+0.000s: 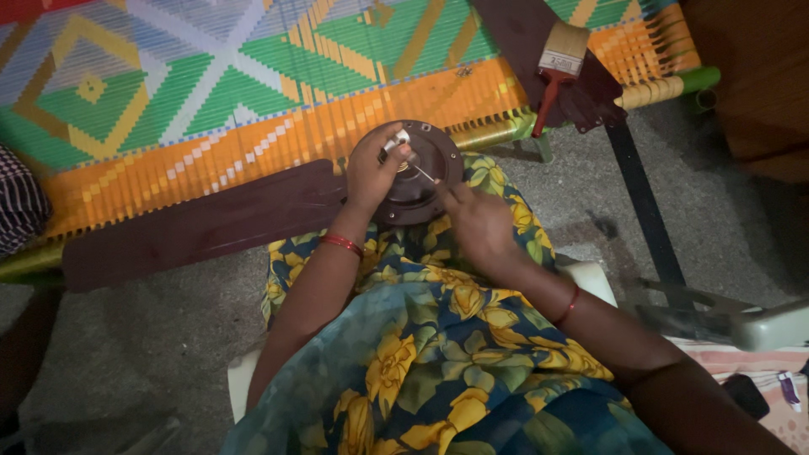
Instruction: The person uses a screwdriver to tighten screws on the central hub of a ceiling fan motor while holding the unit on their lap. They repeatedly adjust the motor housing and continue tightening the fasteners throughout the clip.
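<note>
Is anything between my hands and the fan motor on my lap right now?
Nothing visible. The left hand already rests on the round fan motor, pinching a small metal part at its centre. The right hand is at the motor's near edge, holding a thin tool to the centre. The paintbrush lies apart on the woven cot.

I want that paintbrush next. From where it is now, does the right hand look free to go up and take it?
Probably not right away: the right hand holds a thin tool against the fan motor hub. The paintbrush lies uncovered on a fan blade beyond; the way there looks open.
</note>
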